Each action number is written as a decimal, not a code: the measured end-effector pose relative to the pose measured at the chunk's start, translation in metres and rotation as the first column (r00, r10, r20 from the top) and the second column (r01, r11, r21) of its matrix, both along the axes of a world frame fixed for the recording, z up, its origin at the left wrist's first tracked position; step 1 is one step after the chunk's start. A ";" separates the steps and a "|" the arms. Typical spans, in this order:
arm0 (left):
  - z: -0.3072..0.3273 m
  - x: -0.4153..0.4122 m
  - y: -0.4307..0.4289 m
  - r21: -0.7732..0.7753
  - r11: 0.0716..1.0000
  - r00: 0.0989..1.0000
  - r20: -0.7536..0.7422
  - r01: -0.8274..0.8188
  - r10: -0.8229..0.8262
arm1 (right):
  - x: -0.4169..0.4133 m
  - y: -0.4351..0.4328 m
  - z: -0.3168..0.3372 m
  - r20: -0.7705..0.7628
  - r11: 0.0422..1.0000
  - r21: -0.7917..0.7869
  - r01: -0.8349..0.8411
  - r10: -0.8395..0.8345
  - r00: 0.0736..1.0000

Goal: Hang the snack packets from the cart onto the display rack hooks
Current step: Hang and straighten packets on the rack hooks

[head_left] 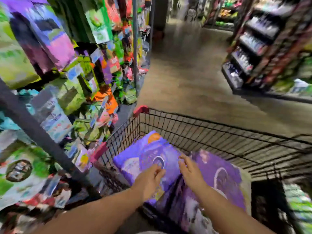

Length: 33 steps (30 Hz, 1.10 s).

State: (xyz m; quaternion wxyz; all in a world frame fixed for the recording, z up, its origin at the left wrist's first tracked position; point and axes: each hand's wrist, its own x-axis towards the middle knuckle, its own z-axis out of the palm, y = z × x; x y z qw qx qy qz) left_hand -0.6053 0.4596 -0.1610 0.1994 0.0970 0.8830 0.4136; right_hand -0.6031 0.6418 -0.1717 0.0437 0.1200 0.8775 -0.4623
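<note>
Up and left of the left hand point(149, 180), the rack point(70, 68) is hanging crowded with bags, so a new bag may be snagging on its neighbours or missing its hook. The hooks themselves are lost in blur. The left hand is curling its fingers over the packet point(143, 159), which is lying tilted in the cart point(202, 135) under its fingertips; whether it is actually pinching the film cannot be told. The right hand point(190, 173) is reaching with straight fingers, released and gripping nothing, at that packet's right edge. A one-sided grab is risking the slick bag sliding back. Right of that hand a second packet point(224, 179) is lying, its lower end cut off. Hang holes are not showing through the smear.
</note>
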 end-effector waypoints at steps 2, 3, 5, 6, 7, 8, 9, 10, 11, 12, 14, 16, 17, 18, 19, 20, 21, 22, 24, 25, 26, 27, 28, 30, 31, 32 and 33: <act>-0.005 0.013 0.007 -0.161 0.977 0.985 -0.073 0.140 -0.153 | 0.019 0.031 -0.010 0.075 0.996 0.078 0.044 -0.050 0.996; -0.003 0.018 0.008 -0.236 0.958 0.972 -0.130 0.162 -0.196 | 0.029 0.045 -0.016 0.125 0.992 0.109 0.070 -0.083 0.989; 0.001 0.022 0.008 -0.282 0.943 0.950 -0.197 0.180 -0.240 | 0.048 0.066 -0.023 0.216 0.980 0.178 0.087 -0.125 0.968; 0.002 0.022 0.008 -0.290 0.937 0.948 -0.191 0.195 -0.256 | 0.056 0.076 -0.026 0.245 0.971 0.221 0.095 -0.149 0.958; 0.002 0.021 0.009 -0.297 0.934 0.949 -0.182 0.198 -0.259 | 0.062 0.085 -0.028 0.270 0.956 0.270 0.111 -0.186 0.945; 0.001 0.020 0.010 -0.301 0.935 0.953 -0.172 0.189 -0.248 | 0.068 0.094 -0.030 0.297 0.939 0.320 0.124 -0.223 0.928; 0.000 0.020 0.011 -0.310 0.933 0.955 -0.170 0.180 -0.241 | 0.074 0.099 -0.028 0.346 0.921 0.365 0.135 -0.269 0.899; 0.000 0.019 0.010 -0.328 0.930 0.958 -0.169 0.166 -0.231 | 0.077 0.105 -0.032 0.399 0.905 0.398 0.148 -0.316 0.861; -0.001 0.018 0.012 -0.347 0.923 0.958 -0.165 0.167 -0.236 | 0.081 0.111 -0.035 0.465 0.890 0.429 0.151 -0.362 0.808; -0.003 0.018 0.013 -0.363 0.916 0.957 -0.161 0.169 -0.240 | 0.085 0.115 -0.039 0.530 0.884 0.440 0.158 -0.398 0.749; -0.004 0.018 0.014 -0.375 0.910 0.957 -0.154 0.175 -0.247 | 0.093 0.119 -0.049 0.644 0.890 0.425 0.168 -0.427 0.635; -0.005 0.018 0.014 -0.380 0.908 0.957 -0.153 0.174 -0.247 | 0.098 0.121 -0.054 0.685 0.893 0.367 0.261 -0.449 0.574; -0.005 0.017 0.013 -0.381 0.909 0.958 -0.149 0.172 -0.243 | 0.100 0.121 -0.054 0.686 0.889 0.328 0.320 -0.457 0.566; -0.006 0.017 0.013 -0.378 0.910 0.960 -0.144 0.170 -0.239 | 0.101 0.120 -0.054 0.686 0.883 0.300 0.362 -0.463 0.561; -0.006 0.017 0.012 -0.373 0.912 0.962 -0.138 0.169 -0.235 | 0.102 0.120 -0.052 0.687 0.878 0.287 0.382 -0.467 0.557; -0.006 0.017 0.011 -0.367 0.914 0.963 -0.135 0.171 -0.235 | 0.102 0.122 -0.055 0.700 0.879 0.291 0.378 -0.465 0.542; -0.007 0.017 0.011 -0.362 0.916 0.963 -0.136 0.172 -0.234 | 0.101 0.122 -0.057 0.718 0.891 0.310 0.332 -0.448 0.533; -0.007 0.017 0.010 -0.359 0.917 0.963 -0.136 0.173 -0.234 | 0.101 0.123 -0.060 0.740 0.901 0.337 0.275 -0.434 0.515; -0.007 0.017 0.010 -0.359 0.917 0.963 -0.132 0.175 -0.236 | 0.100 0.125 -0.066 0.733 0.887 0.409 0.214 -0.459 0.501; -0.007 0.017 0.011 -0.358 0.917 0.963 -0.130 0.178 -0.238 | 0.099 0.124 -0.065 0.707 0.868 0.436 0.240 -0.495 0.506; -0.007 0.017 0.011 -0.356 0.917 0.963 -0.128 0.179 -0.238 | 0.097 0.125 -0.065 0.664 0.847 0.462 0.263 -0.527 0.530; -0.006 0.017 0.011 -0.354 0.918 0.963 -0.125 0.180 -0.237 | 0.095 0.121 -0.057 0.625 0.833 0.477 0.279 -0.545 0.559; -0.006 0.016 0.010 -0.352 0.919 0.964 -0.123 0.179 -0.234 | 0.093 0.120 -0.055 0.599 0.824 0.484 0.293 -0.557 0.576; -0.006 0.014 0.010 -0.351 0.919 0.964 -0.121 0.180 -0.235 | 0.090 0.114 -0.049 0.527 0.804 0.488 0.339 -0.581 0.620; -0.006 0.014 0.010 -0.352 0.918 0.964 -0.119 0.184 -0.239 | 0.088 0.110 -0.043 0.496 0.803 0.466 0.372 -0.585 0.642; -0.007 0.015 0.010 -0.352 0.917 0.964 -0.115 0.187 -0.241 | 0.087 0.108 -0.040 0.463 0.807 0.411 0.424 -0.586 0.665; -0.006 0.015 0.011 -0.351 0.917 0.965 -0.111 0.187 -0.239 | 0.085 0.108 -0.041 0.442 0.813 0.341 0.473 -0.582 0.683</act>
